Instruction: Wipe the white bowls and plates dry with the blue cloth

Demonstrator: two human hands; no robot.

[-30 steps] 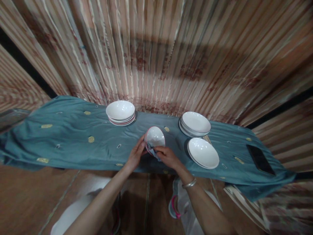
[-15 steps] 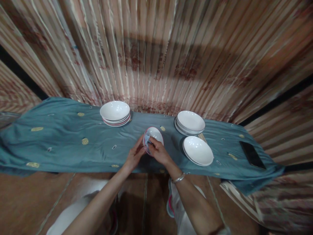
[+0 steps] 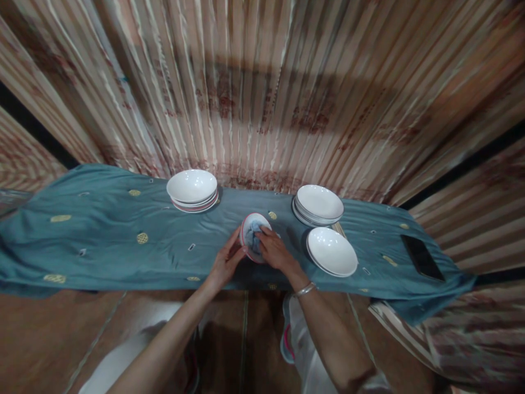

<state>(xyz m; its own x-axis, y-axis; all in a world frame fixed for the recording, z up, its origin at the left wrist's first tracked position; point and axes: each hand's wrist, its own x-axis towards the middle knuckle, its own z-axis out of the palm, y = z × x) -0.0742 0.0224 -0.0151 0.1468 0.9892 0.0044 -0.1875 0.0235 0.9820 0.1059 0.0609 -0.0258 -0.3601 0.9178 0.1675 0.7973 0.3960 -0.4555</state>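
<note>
A small white bowl with a red rim (image 3: 262,220) is tilted over the front middle of the table. My left hand (image 3: 227,260) grips it by its left edge, thumb on the rim and fingers behind. Inside the bowl, a light blue cloth (image 3: 254,232) is bunched under the fingers of my right hand (image 3: 278,250), which press it against the inner surface. Part of the cloth is hidden by those fingers. Whether the bowl's underside touches the table cannot be seen.
White bowls are stacked at the back left (image 3: 192,186) and back right (image 3: 320,202). A lower stack of shallow white bowls (image 3: 333,251) stands right of my hands. Farther right lies a black phone (image 3: 421,256). A teal cloth (image 3: 110,246) covers the table; a pleated curtain (image 3: 254,98) hangs behind.
My right hand has moved the cloth from the bowl's left inner side toward its middle and right. The left hand keeps its hold, with the bowl turned slightly.
</note>
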